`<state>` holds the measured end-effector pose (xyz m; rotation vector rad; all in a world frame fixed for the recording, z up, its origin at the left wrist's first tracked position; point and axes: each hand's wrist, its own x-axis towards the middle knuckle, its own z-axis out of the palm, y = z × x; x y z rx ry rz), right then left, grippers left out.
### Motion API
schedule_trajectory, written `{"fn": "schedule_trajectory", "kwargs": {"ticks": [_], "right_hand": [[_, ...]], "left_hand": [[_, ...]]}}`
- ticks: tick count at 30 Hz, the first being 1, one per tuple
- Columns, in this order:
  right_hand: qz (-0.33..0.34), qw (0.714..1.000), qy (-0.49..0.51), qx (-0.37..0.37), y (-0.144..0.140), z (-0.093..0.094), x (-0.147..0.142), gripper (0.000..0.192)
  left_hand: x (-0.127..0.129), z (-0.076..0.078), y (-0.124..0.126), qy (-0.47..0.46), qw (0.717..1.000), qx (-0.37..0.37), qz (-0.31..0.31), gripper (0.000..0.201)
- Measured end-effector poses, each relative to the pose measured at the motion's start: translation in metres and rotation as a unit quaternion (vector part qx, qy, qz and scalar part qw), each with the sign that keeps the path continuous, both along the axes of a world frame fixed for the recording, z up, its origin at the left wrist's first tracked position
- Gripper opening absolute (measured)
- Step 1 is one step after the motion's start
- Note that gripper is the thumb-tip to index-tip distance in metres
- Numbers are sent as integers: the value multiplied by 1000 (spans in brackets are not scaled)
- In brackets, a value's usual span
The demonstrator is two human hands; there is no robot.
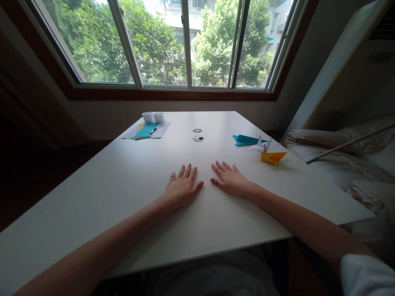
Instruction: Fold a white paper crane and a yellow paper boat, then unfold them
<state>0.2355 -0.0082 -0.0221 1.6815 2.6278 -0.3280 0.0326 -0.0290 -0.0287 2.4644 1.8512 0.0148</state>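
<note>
Both forearms reached forward across the white table. At its middle the left hand and right hand lay palm-down, fingers slightly spread, holding nothing. At two o'clock, well apart, sat a yellow paper boat.

left hand, right hand flat (fingers spread)

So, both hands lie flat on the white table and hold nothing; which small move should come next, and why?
Probably the left hand should reach forward-left to the paper stack at the far side. Both it and the right hand rest open and empty on the table, and the folded figures, a yellow boat included, already look finished.
</note>
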Motion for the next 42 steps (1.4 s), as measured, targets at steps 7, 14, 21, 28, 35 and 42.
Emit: {"fn": "schedule_trajectory", "kwargs": {"ticks": [7, 14, 21, 28, 35, 42], "right_hand": [[-1, 1000, -2, -1, -1, 1, 0, 74], [1, 1000, 4, 3, -1, 0, 1, 74], [-2, 1000, -5, 1, -1, 2, -1, 74], [1, 1000, -1, 11, -1, 1, -1, 73], [6, 996, -21, 90, -3, 21, 5, 57], [-202, 962, -92, 159, 22, 59, 75, 41]], "left_hand": [[0, 0, 0, 0, 1000, -2, 2, 70], [0, 1, -1, -2, 1000, -2, 1, 70], [1, 2, -1, -1, 1000, -4, 2, 70], [0, 1, 0, -1, 1000, -2, 1, 70], [-2, 7, 0, -1, 1000, -11, -9, 70], [-20, 32, 5, -30, 999, 38, -22, 49]]}}
